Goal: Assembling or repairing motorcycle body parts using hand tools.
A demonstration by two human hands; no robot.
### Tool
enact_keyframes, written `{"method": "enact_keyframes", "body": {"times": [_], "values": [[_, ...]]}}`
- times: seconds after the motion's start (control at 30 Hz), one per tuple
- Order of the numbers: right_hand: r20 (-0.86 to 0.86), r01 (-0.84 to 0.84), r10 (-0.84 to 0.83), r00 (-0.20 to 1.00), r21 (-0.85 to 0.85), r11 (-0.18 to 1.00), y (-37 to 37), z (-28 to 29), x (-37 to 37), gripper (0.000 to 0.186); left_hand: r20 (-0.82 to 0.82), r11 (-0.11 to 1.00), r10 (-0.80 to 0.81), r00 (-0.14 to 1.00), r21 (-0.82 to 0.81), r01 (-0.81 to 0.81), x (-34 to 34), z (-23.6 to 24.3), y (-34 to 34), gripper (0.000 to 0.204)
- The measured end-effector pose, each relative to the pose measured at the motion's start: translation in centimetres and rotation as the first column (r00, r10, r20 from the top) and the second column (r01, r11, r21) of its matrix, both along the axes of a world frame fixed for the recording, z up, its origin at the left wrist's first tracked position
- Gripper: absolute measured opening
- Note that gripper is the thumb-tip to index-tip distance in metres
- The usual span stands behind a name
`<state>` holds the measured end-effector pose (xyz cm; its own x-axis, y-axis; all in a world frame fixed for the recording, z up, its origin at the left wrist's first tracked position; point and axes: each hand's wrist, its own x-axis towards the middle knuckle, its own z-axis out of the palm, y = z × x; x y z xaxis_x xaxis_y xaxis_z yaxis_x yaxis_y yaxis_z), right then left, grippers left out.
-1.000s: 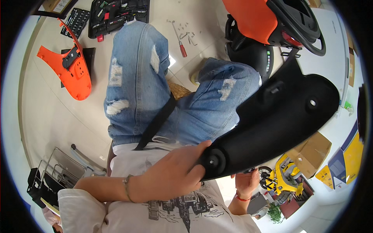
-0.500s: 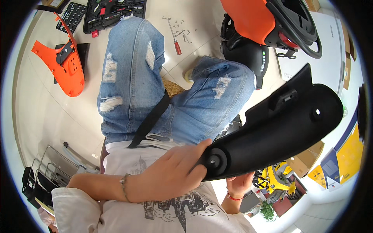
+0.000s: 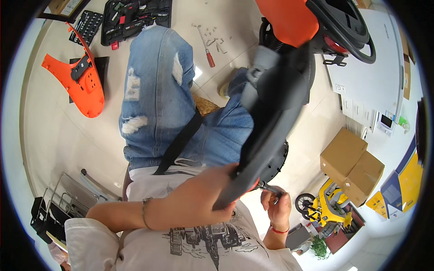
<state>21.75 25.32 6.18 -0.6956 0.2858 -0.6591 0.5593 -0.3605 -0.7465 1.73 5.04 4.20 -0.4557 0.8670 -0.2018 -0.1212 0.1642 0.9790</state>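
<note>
My left hand (image 3: 199,194) is closed round the near end of a long curved black plastic panel (image 3: 266,140), which slants up and away to the right above my lap and is smeared by motion. Close to that near end, my right hand (image 3: 277,210) grips a small dark metal tool (image 3: 273,190); its exact kind does not show. Part of my left hand's fingers is hidden behind the panel.
An orange and black vehicle body (image 3: 289,22) stands ahead right. On the floor lie a red-handled screwdriver (image 3: 210,59), several screws (image 3: 214,34), an orange panel (image 3: 86,97) and an open toolbox (image 3: 135,20). Cardboard boxes (image 3: 343,151) and a yellow model motorbike (image 3: 325,203) are at right.
The black panel has swung from lying out rightward to a steeper slant, its far end now further left, before the vehicle. The right hand has come out from behind it, showing the metal tool.
</note>
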Motion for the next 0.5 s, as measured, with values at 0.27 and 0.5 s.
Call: {"method": "enact_keyframes", "body": {"times": [0.27,0.5], "values": [[-0.159,0.068,-0.060,0.985,0.041,0.997,-0.4,-0.7,-2.4,0.056,0.156,0.994,-0.031,0.987,-0.101,0.047,-0.4,-0.3,-0.5,0.056],[-0.389,0.454,-0.329,0.861,0.295,0.841,0.8,-1.9,-3.4,0.040,0.369,0.978,-0.016,0.929,-0.186,0.090,0.5,-1.5,-0.1,0.059]]}}
